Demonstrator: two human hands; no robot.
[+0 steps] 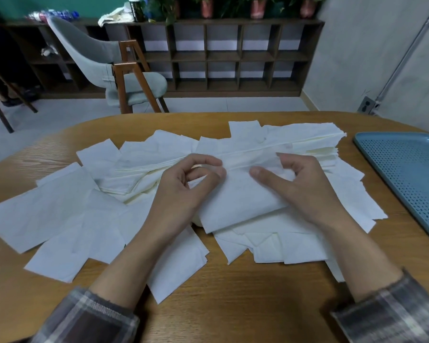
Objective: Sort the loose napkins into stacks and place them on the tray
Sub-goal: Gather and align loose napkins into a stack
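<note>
Several loose white napkins (60, 219) lie scattered and overlapping across the wooden table (233, 313). In the middle, a small stack of napkins (238, 201) is held between both hands. My left hand (183, 191) grips the stack's left side, fingers curled over its top edge. My right hand (302, 186) grips its right side, thumb on top and fingers curled behind. A blue perforated tray (406, 174) sits at the right edge of the table with nothing on the part in view.
A thicker pile of napkins (307, 142) lies behind the hands, near the tray. Beyond the table stand a grey chair (104, 63) and a dark wooden cubby shelf (233, 55) with potted plants.
</note>
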